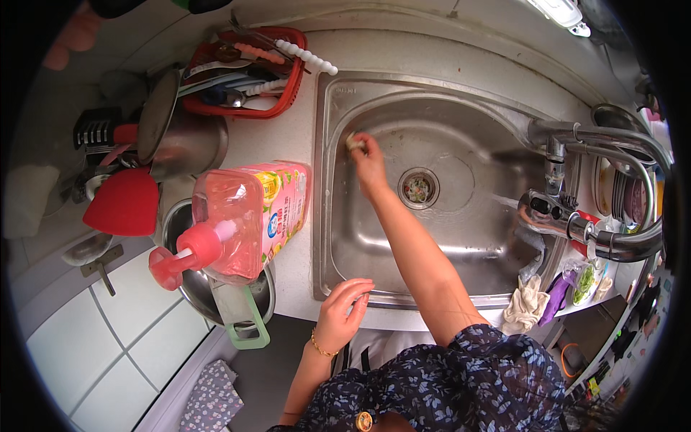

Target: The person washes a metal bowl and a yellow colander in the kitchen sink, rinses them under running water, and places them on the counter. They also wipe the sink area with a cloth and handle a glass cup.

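My right hand (368, 164) is inside the stainless steel sink (480, 281), against its upper left wall. Its fingers pinch a small pale scrubbing pad (354, 141), mostly hidden by them. My left hand (341, 313) hovers by the sink's near left edge, fingers loosely curved, thumb apart, with nothing seen in it. Food scraps fill the drain strainer (418, 188) in the middle of the basin. From the right, the chrome faucet (556, 216) sends a thin stream of water (505, 201) into the bowl.
Left of the sink stand a pink pump bottle of detergent (229, 221), a metal bowl (186, 281) with a green-handled cleaver (251, 324), and a red utensil basket (291, 97). At the right lie a crumpled pale cloth (526, 305) and stacked plates (618, 191).
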The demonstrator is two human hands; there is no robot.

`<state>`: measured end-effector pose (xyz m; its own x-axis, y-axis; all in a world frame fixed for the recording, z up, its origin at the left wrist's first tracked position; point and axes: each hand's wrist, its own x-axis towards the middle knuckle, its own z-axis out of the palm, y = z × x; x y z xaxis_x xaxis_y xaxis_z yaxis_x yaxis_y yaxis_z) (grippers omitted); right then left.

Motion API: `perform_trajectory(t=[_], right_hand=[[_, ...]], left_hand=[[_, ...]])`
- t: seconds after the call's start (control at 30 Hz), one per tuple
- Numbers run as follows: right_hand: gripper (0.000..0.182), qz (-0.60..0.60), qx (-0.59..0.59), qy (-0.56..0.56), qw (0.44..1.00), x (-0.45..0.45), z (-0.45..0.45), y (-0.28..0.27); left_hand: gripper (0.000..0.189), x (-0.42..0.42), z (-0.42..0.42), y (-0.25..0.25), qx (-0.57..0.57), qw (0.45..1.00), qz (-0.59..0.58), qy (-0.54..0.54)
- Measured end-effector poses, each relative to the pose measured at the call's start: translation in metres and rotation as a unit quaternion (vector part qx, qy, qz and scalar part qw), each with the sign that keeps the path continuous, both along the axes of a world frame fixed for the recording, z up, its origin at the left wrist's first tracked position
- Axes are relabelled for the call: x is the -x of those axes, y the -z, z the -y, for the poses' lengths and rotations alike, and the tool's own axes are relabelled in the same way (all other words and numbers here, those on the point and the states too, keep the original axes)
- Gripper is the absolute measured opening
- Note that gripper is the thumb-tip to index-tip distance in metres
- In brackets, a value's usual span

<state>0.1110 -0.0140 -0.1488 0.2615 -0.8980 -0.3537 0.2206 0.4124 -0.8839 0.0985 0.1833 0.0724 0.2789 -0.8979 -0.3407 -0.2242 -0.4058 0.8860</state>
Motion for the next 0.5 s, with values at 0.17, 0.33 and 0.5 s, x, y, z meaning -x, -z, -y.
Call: perform_trajectory(t=[0.17,0.33,0.5], right_hand=[[0.012,-0.089,0.180,-0.237,0.950,0.042,-0.062,-0.019],[0.005,-0.156,0.459,-0.404,0.776,0.081,-0.095,0.015],[0.008,-0.289,0.606,-0.468,0.576,0.122,-0.077,0.032]], left_hand=[[0.018,0.001,-0.003,0.005,0.004,1.000,-0.006,0.005],[0.018,0.011,0.014,0.004,-0.003,1.000,-0.018,0.025],[0.018,0.016,0.017,-0.003,-0.001,0.998,0.015,0.054]])
